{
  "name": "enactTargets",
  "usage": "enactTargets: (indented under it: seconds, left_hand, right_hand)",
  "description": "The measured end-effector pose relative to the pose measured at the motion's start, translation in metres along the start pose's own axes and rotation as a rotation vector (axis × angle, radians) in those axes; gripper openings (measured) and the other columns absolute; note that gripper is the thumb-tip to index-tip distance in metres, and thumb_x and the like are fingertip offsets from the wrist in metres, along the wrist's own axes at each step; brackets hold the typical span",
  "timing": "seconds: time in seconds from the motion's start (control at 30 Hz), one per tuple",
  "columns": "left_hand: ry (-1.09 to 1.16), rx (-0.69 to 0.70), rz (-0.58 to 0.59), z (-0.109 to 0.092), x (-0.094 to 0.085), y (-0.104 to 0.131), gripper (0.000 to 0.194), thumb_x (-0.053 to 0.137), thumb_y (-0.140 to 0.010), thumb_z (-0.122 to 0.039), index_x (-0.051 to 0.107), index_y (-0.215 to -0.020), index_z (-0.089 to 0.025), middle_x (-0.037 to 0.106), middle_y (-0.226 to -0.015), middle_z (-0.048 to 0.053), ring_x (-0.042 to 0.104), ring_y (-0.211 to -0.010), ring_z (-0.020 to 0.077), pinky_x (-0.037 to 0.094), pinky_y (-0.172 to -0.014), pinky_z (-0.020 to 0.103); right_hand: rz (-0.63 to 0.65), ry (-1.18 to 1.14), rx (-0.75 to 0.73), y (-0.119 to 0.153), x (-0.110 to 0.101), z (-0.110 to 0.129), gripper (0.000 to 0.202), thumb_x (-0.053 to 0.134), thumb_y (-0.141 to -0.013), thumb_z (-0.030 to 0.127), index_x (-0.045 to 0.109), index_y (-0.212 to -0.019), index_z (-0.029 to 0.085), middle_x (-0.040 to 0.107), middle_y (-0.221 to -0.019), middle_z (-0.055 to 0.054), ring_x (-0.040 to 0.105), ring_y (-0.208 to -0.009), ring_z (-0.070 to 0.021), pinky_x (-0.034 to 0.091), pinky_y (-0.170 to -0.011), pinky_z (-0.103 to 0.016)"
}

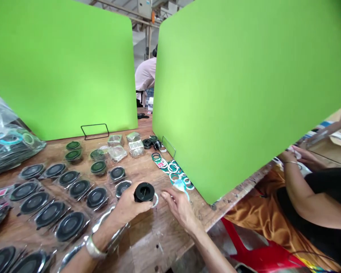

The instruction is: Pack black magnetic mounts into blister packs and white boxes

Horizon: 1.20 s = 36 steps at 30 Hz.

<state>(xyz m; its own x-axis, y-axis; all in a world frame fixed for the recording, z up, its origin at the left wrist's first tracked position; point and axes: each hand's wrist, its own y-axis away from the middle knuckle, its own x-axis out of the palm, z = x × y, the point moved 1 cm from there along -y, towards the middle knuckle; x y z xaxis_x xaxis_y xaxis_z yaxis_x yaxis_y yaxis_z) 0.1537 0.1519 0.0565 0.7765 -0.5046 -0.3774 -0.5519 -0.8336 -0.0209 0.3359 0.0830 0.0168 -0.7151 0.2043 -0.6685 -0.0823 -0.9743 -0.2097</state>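
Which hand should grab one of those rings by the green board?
Probably the right hand: it's nearer the rings, with nothing visible in it, while the left hand holds a black cylindrical part.

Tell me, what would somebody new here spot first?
Probably the two big, bright green panels, one at the back left of the wooden table, one on the right. Next, the many round black pieces in clear wrapping across the table's left side. Then, in front, the left hand holding a black cylinder, with the right hand close by.
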Motion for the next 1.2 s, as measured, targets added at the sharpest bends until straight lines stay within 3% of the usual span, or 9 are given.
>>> enactTargets:
  seconds: [0.17, 0.37, 0.5, 0.63, 0.73, 0.87, 0.97, 1.07, 1.2]
  left_hand:
    - [0.050, -0.015, 0.011, -0.004, 0.009, 0.023, 0.037, 0.072, -0.063, -0.032, 0.058, -0.094, -0.018, 0.062, -0.088, 0.002, 0.056, -0.085, 0.0196, 0.043, -0.078, 0.032]
    - [-0.167, 0.200, -0.082, -0.010, 0.052, 0.035, 0.029, 0.064, -0.066, -0.024, 0.056, -0.093, -0.018, 0.058, -0.088, 0.005, 0.055, -0.083, 0.0207, 0.045, -0.075, 0.034]
    - [-0.190, 0.345, -0.138, -0.030, 0.063, 0.048, 0.029, 0.061, -0.062, -0.015, 0.058, -0.091, -0.020, 0.059, -0.087, 0.007, 0.054, -0.086, 0.0228, 0.046, -0.079, 0.037]
    - [0.338, -0.081, -0.125, -0.042, 0.049, 0.043, 0.028, 0.066, -0.064, -0.029, 0.057, -0.089, -0.022, 0.059, -0.076, 0.002, 0.055, -0.067, 0.0176, 0.045, -0.060, 0.030]
    - [0.814, -0.401, -0.132, -0.036, 0.046, 0.029, 0.049, 0.052, -0.073, -0.060, 0.054, -0.098, -0.018, 0.061, -0.073, 0.004, 0.056, -0.057, 0.0167, 0.042, -0.049, 0.028]
    - [0.637, -0.410, 0.055, -0.020, 0.049, 0.017, 0.054, 0.047, -0.075, -0.066, 0.060, -0.093, -0.017, 0.065, -0.072, 0.006, 0.059, -0.058, 0.0162, 0.043, -0.051, 0.026]
    - [0.003, -0.336, 0.190, -0.009, 0.024, -0.006, 0.055, 0.037, -0.080, -0.064, 0.064, -0.084, -0.017, 0.067, -0.073, 0.007, 0.062, -0.060, 0.0186, 0.044, -0.050, 0.027]
    - [-0.375, -0.254, -0.091, 0.001, -0.037, -0.051, 0.039, 0.045, -0.081, -0.045, 0.061, -0.101, -0.016, 0.065, -0.102, 0.013, 0.061, -0.093, 0.0268, 0.047, -0.078, 0.037]
    - [-0.705, -0.277, -0.456, 0.016, -0.120, -0.106, 0.057, 0.050, -0.077, -0.035, 0.040, -0.129, -0.013, 0.036, -0.135, 0.024, 0.026, -0.129, 0.0434, 0.022, -0.099, 0.060]
  right_hand:
    - [-0.211, 0.434, -0.061, 0.041, -0.026, -0.039, 0.021, 0.046, -0.092, 0.027, 0.062, -0.104, 0.019, 0.063, -0.102, -0.010, 0.058, -0.091, -0.0207, 0.047, -0.079, -0.033]
    - [-0.288, 0.115, -0.191, 0.047, -0.017, 0.034, 0.026, 0.041, -0.094, 0.036, 0.060, -0.101, 0.020, 0.059, -0.089, -0.005, 0.058, -0.081, -0.0153, 0.047, -0.072, -0.027]
    - [-0.363, 0.293, -0.073, 0.023, -0.011, 0.021, 0.037, 0.031, -0.097, 0.033, 0.062, -0.083, 0.017, 0.058, -0.072, -0.004, 0.055, -0.067, -0.0137, 0.043, -0.061, -0.023]
    - [-0.496, 0.505, -0.037, 0.007, -0.023, -0.008, 0.035, 0.039, -0.094, 0.039, 0.065, -0.100, 0.017, 0.061, -0.095, -0.012, 0.055, -0.082, -0.0223, 0.045, -0.072, -0.035]
    - [-0.456, 0.355, -0.194, 0.015, -0.014, 0.011, 0.043, 0.045, -0.090, 0.044, 0.051, -0.126, 0.021, 0.048, -0.125, -0.015, 0.050, -0.108, -0.0279, 0.046, -0.085, -0.042]
    - [-0.428, 0.199, -0.245, 0.027, 0.015, 0.026, 0.045, 0.051, -0.088, 0.040, 0.045, -0.130, 0.027, 0.041, -0.131, -0.013, 0.047, -0.116, -0.0279, 0.049, -0.088, -0.042]
    - [-0.489, 0.239, -0.141, 0.032, 0.028, -0.004, 0.036, 0.052, -0.087, 0.034, 0.051, -0.122, 0.028, 0.049, -0.119, -0.011, 0.053, -0.107, -0.0263, 0.051, -0.086, -0.043]
    - [-0.489, 0.357, -0.144, 0.042, 0.039, -0.044, 0.034, 0.057, -0.083, 0.040, 0.059, -0.116, 0.031, 0.050, -0.116, -0.011, 0.055, -0.101, -0.0293, 0.052, -0.080, -0.045]
    - [-0.521, 0.405, -0.197, 0.049, 0.056, -0.069, 0.031, 0.054, -0.083, 0.041, 0.064, -0.110, 0.032, 0.052, -0.114, -0.013, 0.057, -0.094, -0.0302, 0.054, -0.075, -0.045]
